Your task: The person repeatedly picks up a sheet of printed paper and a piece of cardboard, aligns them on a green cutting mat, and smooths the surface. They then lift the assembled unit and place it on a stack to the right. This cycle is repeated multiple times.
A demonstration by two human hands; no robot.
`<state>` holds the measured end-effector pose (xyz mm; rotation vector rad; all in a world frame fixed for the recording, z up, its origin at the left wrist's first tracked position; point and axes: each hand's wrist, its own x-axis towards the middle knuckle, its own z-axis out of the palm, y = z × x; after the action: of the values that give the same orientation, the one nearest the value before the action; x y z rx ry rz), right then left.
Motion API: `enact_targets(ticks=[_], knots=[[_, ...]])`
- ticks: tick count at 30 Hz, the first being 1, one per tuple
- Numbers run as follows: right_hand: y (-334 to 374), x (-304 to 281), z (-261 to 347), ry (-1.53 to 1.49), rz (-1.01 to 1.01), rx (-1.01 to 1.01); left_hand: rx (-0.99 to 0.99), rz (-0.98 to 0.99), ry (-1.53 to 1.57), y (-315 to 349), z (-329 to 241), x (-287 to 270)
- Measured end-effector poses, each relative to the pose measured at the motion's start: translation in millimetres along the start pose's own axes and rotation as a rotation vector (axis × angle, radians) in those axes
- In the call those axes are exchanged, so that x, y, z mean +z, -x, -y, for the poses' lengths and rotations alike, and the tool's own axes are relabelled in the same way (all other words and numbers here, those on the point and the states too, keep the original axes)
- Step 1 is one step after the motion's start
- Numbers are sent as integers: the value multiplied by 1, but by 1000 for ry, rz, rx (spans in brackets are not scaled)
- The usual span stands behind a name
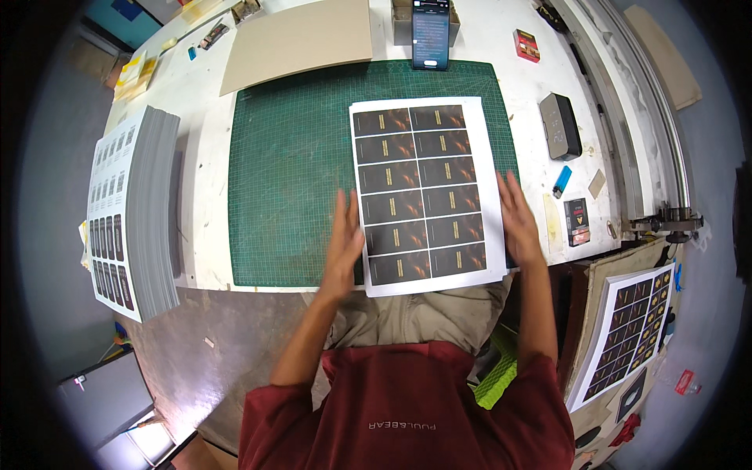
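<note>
Your left hand (342, 244) is flanking the left edge of the printed sheets (419, 196), fingers extended, not gripping. Your right hand (520, 223) is flanking the right edge, fingers slightly spread. Can't tell how firmly either is touching. Sheets are lying on the right part of the green cutting mat (290, 180), on the table (205, 196). Phone (431, 35) is standing at the mat's far edge.

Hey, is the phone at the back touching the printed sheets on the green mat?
Apart: the head view shows a strip of green cutting mat between the lower edge of the phone and the printed sheets.
</note>
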<state>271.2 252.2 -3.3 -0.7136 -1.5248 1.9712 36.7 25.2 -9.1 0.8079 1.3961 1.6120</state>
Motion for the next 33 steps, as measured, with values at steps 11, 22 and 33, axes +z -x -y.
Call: enact_targets(ticks=[11, 22, 33], knots=[[38, 12, -9, -27, -19, -117, 228, -29, -117, 15, 14, 21], [232, -56, 71, 1329, -1258, -179, 241, -246, -410, -31, -26, 14], [517, -300, 89, 858, -1718, 744, 498, -35, -737, -43, -32, 54]])
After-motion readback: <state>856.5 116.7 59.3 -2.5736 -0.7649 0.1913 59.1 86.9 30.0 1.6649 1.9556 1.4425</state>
